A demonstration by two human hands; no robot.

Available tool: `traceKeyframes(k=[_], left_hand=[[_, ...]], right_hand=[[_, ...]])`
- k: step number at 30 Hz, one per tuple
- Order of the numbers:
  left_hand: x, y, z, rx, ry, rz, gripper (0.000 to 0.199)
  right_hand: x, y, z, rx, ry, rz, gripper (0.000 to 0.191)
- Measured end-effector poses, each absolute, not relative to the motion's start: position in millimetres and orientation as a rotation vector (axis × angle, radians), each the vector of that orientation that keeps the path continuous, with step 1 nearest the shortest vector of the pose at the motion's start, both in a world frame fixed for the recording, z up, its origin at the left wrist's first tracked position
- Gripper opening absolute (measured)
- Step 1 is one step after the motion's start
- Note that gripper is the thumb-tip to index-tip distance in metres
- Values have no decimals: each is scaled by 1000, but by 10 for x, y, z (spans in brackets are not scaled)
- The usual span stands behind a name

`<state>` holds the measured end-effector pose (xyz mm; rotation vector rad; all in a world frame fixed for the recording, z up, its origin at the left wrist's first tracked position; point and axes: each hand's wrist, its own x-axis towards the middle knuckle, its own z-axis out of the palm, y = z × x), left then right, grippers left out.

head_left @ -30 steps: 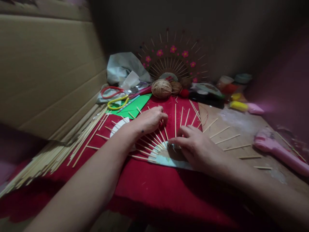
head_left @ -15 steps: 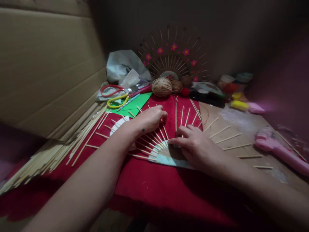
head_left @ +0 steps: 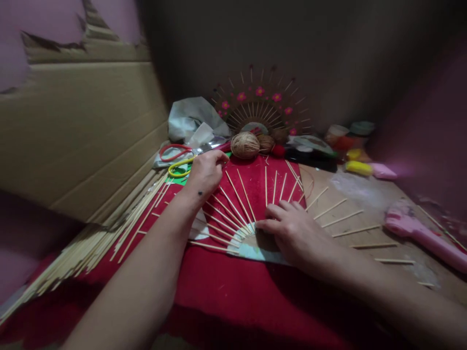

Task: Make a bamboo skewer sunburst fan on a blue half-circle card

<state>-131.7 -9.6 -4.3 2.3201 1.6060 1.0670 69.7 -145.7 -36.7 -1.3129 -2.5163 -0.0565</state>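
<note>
Thin wooden sticks (head_left: 233, 206) fan out from a pale blue and tan half-round base (head_left: 255, 250) on the red cloth (head_left: 219, 287). My right hand (head_left: 292, 226) lies over the right part of that base, fingers bent and its index fingertip at the inner stick ends. What is under its palm is hidden. Up and to the left, my left hand (head_left: 209, 170) hovers near the scissors and the outer stick tips, fingers curled together; anything between them is too small to make out.
Loose sticks (head_left: 105, 228) lie at left beside cardboard (head_left: 91, 136). Scissors (head_left: 180, 165), a twine ball (head_left: 245, 145) and a plastic bag (head_left: 195, 116) sit behind. A flowered fan (head_left: 260, 102) stands at the back. A pink glue gun (head_left: 419, 228) rests at right.
My left hand has moved left and away from the inner sticks, toward the scissors. My right hand stays on the base. The view has tilted up slightly.
</note>
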Motion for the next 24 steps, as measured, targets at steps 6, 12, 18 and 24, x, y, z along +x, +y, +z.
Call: traceKeyframes(k=[6, 12, 18, 24], left_hand=[[-1283, -95, -69, 2207, 1642, 1071, 32], [-1260, -77, -93, 2273, 1679, 1014, 29], [-1234, -83, -130, 2297, 1740, 994, 27], [-1221, -85, -151, 2199, 1750, 1038, 28]], right_hand=[[675, -1441, -370, -1312, -2466, -19, 30], [762, -1457, -299, -1193, -2239, 76, 37], [992, -1549, -53, -1173, -2076, -20, 9], [1371, -1602, 73, -1303, -1776, -215, 13]])
